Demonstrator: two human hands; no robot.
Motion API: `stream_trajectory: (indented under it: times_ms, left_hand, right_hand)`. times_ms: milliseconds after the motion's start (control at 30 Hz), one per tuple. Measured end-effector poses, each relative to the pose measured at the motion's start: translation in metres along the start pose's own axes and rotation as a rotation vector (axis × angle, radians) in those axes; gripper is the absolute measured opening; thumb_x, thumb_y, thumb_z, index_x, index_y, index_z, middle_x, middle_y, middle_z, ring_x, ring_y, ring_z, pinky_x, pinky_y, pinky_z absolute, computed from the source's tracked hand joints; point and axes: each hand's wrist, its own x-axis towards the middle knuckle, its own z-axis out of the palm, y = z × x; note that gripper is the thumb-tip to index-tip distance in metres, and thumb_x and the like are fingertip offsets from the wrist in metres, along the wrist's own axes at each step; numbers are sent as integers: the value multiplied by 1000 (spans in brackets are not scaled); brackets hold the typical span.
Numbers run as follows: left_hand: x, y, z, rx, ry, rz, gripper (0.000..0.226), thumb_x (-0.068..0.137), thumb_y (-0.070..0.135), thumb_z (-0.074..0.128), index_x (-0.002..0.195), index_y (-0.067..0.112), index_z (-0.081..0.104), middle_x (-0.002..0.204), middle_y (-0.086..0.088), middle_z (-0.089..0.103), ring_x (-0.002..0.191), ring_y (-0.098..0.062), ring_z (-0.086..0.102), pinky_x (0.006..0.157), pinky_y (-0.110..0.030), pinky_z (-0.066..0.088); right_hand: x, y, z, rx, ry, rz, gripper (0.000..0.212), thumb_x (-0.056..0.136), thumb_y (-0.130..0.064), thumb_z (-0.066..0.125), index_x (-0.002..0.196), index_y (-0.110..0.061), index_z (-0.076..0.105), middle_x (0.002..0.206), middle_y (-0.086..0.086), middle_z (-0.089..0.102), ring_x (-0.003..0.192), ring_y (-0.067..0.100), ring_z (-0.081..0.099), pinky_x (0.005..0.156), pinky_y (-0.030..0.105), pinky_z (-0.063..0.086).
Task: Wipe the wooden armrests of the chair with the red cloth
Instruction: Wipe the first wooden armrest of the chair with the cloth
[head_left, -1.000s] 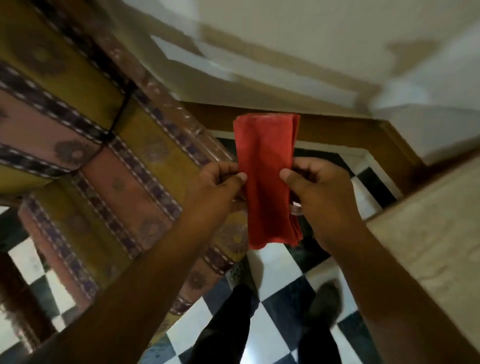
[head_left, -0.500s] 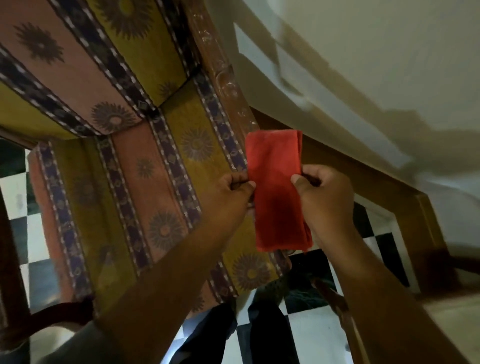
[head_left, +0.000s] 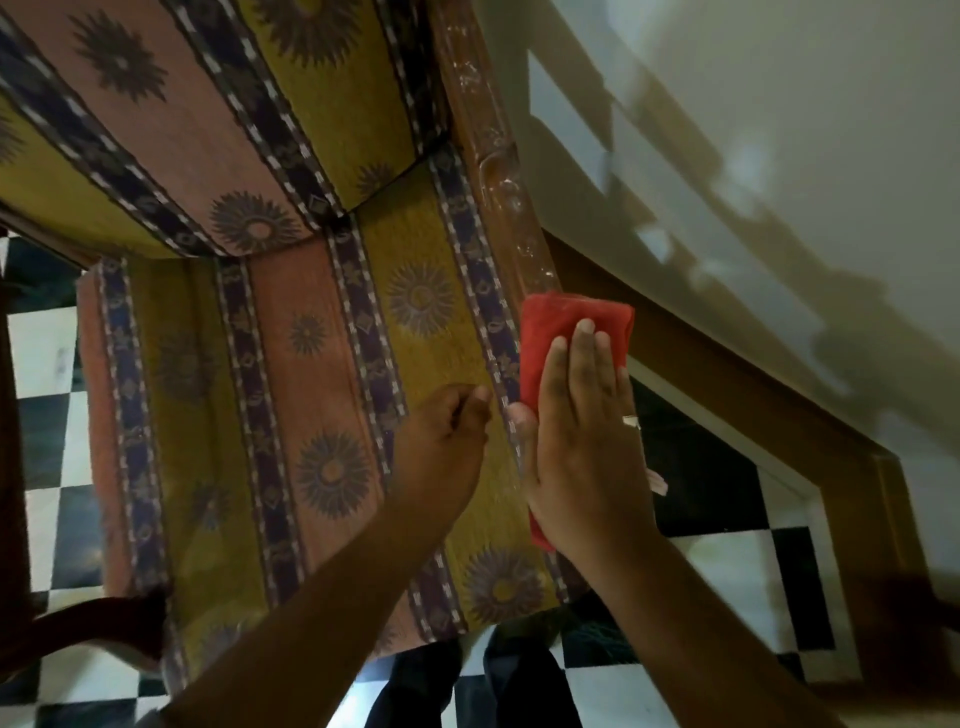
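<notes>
The chair's right wooden armrest (head_left: 498, 171) is carved and glossy and runs from the top centre down to the middle of the view. The folded red cloth (head_left: 566, 317) lies on its lower stretch. My right hand (head_left: 582, 441) presses flat on the cloth with fingers together, covering most of it and the wood beneath. Just left of the cloth, my left hand (head_left: 441, 447) is loosely curled over the seat cushion (head_left: 291, 415), holding nothing. The dark left armrest (head_left: 93, 623) shows at the bottom left.
A patterned back cushion (head_left: 208, 130) fills the top left. A pale wall (head_left: 779, 156) with a brown wooden skirting (head_left: 727, 374) runs close along the chair's right side. Black and white checkered floor (head_left: 727, 571) lies below, with my dark-trousered legs (head_left: 415, 691) at the bottom.
Both hands held the cloth upright in the air before. Now it lies on the right armrest under my flat right hand, and my left hand has let go of it.
</notes>
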Motion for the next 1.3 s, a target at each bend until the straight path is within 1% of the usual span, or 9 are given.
stream_trajectory:
  times_ms: [33,100,167,267,433,700,1033,1200,1300]
  left_hand:
    - [9,-13,-4,203,17,153,35,104,36,42,92,11,65,85,-8,68,81,-22,66,67,-32,48]
    - [37,-41,-12,579,-56,311,43,103,41,40,125,11,61,125,-14,64,118,-29,58,92,-33,44]
    - [74,-70,-23,924,-152,368,60,102,47,40,152,14,36,160,-15,32,148,-36,28,117,-46,28]
    - [120,-99,-38,1238,-281,555,80,95,71,27,156,19,28,164,-17,21,150,-41,21,118,-57,22]
    - [135,-125,-36,1176,-236,590,90,88,81,23,158,25,18,167,-12,14,153,-35,12,121,-59,16]
    - [136,-129,-36,1103,-126,465,110,76,92,24,159,21,11,168,-11,7,155,-33,3,123,-57,7]
    - [139,-139,-35,1098,-62,557,110,77,89,32,158,16,22,166,-14,16,153,-36,11,122,-59,11]
    - [139,-140,-35,1122,-59,556,110,77,90,29,157,15,23,166,-15,17,153,-36,12,121,-60,12]
    - [138,-138,-36,1130,-63,554,110,78,90,28,157,15,22,166,-15,17,153,-36,12,121,-60,13]
  right_hand:
    - [2,2,2,-36,-5,-17,67,105,-42,32,154,1,20,163,26,17,152,39,12,122,54,20]
    - [7,8,4,-116,-17,-74,67,103,-39,34,154,1,17,164,26,15,152,39,9,122,54,19]
    - [12,14,5,-177,-43,-160,67,103,-35,35,155,1,13,164,26,12,153,40,7,122,56,21]
    - [22,28,4,-248,-44,-328,63,102,-28,34,155,1,18,165,23,13,154,40,5,120,61,26]
    - [58,22,4,-359,8,-470,62,95,-26,37,152,0,31,165,18,21,153,39,11,122,58,19]
    - [52,13,11,31,75,-24,67,104,-36,30,158,-6,2,167,17,-4,155,29,0,120,40,17]
    - [59,16,-1,-352,-108,-312,66,97,-25,33,156,0,15,167,21,8,154,40,3,119,61,26]
    - [99,9,-4,-334,-101,-378,65,96,-28,30,156,-6,19,168,12,11,155,32,5,123,57,19]
    - [119,2,-4,-105,-33,-200,64,102,-32,27,158,-8,8,169,12,2,156,29,2,124,40,11]
